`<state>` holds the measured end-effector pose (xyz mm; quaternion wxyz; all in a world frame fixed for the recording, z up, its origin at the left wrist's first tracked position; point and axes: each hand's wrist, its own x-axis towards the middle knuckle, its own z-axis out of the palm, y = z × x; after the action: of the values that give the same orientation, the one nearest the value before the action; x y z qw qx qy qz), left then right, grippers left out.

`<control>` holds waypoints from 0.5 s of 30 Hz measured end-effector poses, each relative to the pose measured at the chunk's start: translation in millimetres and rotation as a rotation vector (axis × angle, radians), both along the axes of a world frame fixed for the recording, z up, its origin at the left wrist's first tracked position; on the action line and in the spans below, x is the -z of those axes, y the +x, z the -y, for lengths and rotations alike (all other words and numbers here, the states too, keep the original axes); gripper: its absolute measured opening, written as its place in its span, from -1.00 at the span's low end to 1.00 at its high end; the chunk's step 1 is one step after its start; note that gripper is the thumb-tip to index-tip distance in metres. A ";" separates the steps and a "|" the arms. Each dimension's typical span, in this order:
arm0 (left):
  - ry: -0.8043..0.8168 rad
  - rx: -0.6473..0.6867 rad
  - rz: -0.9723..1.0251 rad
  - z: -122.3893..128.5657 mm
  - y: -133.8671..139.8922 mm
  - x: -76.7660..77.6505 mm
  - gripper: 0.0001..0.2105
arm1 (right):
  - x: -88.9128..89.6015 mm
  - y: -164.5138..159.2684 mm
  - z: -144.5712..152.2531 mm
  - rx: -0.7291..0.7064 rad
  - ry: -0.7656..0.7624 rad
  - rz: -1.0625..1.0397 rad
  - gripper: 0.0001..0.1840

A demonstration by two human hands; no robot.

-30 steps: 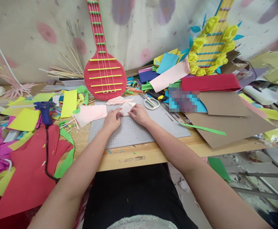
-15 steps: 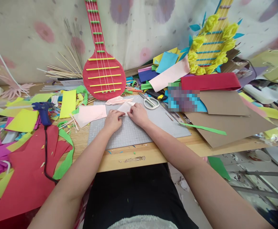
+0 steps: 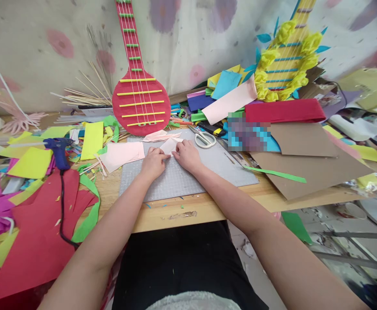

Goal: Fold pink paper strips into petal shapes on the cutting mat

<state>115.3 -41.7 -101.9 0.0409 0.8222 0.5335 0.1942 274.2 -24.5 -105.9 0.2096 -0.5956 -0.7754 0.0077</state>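
A small pale pink piece of paper (image 3: 169, 146) lies on the grey cutting mat (image 3: 175, 183), between my hands. My left hand (image 3: 155, 162) has its fingers closed at the paper's near left edge, with a fingertip pressing there. On the right edge, my right hand (image 3: 186, 154) pinches the same paper with curled fingers. More pale pink paper (image 3: 125, 154) lies left of my left hand, and a folded pink strip (image 3: 159, 136) sits just behind. White-handled scissors (image 3: 205, 140) rest on the mat beyond my right hand.
A red paper lute (image 3: 141, 105) stands at the back, with a yellow, flower-trimmed one (image 3: 285, 64) to its right. On the left are a blue glue gun (image 3: 59, 150) and red paper (image 3: 42, 228). Brown cardboard (image 3: 307, 168) and a green strip (image 3: 278, 174) lie right.
My left fingertip has shifted slightly along the paper's near edge. My right hand stays almost in the same place, and the other things have not moved.
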 end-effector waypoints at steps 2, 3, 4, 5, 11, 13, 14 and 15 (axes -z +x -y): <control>0.021 0.024 -0.028 -0.4 -1.0 -0.4 -0.65 | 0.2 -0.7 0.8 -0.001 0.015 0.009 -0.79; 0.030 0.038 -0.042 -0.6 -1.4 -0.7 -0.65 | 0.3 -0.9 1.2 -0.006 0.023 0.014 -0.78; 0.036 0.049 -0.053 -0.9 -1.8 -1.0 -0.66 | 0.3 -1.2 1.6 -0.012 0.033 0.019 -0.77; 0.041 0.058 -0.062 -1.2 -2.1 -1.2 -0.65 | 0.2 -1.4 2.1 -0.020 0.043 0.024 -0.76; 0.058 0.085 -0.056 -5.4 -3.1 -0.2 -0.65 | -1.9 -2.2 5.5 -0.048 0.092 0.030 -0.71; 0.053 0.085 -0.040 -7.6 -4.1 1.2 -0.65 | -2.5 -0.8 6.3 -0.053 0.099 0.028 -0.73; 0.049 0.086 -0.032 -8.8 -4.9 2.2 -0.66 | -2.7 0.6 6.6 -0.055 0.100 0.027 -0.74; 0.044 0.086 -0.024 -9.8 -5.9 3.3 -0.65 | -2.9 2.3 6.9 -0.052 0.101 0.026 -0.74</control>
<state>109.5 -31.9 -105.2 0.0246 0.8472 0.4938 0.1942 276.5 -31.4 -103.0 0.2293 -0.5641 -0.7925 -0.0337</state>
